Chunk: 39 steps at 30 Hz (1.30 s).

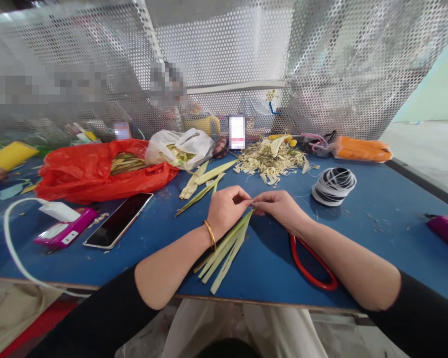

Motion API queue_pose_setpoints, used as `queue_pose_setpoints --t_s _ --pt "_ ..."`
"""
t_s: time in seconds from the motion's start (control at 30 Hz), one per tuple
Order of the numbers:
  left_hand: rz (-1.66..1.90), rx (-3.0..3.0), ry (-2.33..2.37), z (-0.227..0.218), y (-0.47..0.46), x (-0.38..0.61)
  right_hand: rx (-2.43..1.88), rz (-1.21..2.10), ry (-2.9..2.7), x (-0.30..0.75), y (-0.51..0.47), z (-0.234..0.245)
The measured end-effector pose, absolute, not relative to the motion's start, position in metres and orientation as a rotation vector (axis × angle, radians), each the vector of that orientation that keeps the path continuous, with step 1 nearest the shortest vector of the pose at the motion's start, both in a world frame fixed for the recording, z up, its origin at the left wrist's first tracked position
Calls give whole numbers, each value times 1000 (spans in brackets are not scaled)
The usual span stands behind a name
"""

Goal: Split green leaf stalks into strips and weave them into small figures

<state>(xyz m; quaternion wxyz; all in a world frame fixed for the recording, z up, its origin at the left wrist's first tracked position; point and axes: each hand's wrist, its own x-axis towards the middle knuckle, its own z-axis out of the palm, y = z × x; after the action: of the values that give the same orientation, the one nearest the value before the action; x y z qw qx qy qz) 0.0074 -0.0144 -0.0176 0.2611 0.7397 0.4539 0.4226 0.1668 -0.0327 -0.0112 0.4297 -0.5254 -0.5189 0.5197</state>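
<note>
Where left grip and right grip meet, both pinched tight on the upper tips of the palm-leaf strips, fanned down the bench toward its near edge. Could split a strip by tugging apart; could sweep loose ends overboard with a forearm.

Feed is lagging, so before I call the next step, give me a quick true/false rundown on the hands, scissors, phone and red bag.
1. The left hand and right hand both pinch the top end of the leaf strips. True.
2. The right hand holds the scissors. False: they lie on the table under the right forearm.
3. The phone left of the hands has a dark screen. True.
4. The red bag is empty. False: leaves show inside it.
</note>
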Motion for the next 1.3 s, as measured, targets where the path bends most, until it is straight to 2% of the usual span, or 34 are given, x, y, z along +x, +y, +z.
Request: queue_pose_setpoints --t_s 0.43,0.53,0.67,0.8,0.9,1.1,1.3 --pt "1051 1670 1189 -20 -3 3 -1290 1255 -1284 169 -31 -13" --pt "998 1462 1228 -21 2 0 -1285 1166 -1280 173 -30 -13" --pt "960 1502 1376 -24 7 -3 -1213 1020 -1356 174 -32 -8" --pt "969 1586 1370 -25 5 -1 -1002 1276 -1432 170 -37 -4" --pt "959 1393 1256 -21 2 1 -962 1435 -1414 168 -38 -5" --pt "887 846 837 -15 0 3 -991 1395 -1406 169 -35 -9" --pt "886 1162 948 -16 -4 6 -1043 1272 -1573 167 -35 -13"
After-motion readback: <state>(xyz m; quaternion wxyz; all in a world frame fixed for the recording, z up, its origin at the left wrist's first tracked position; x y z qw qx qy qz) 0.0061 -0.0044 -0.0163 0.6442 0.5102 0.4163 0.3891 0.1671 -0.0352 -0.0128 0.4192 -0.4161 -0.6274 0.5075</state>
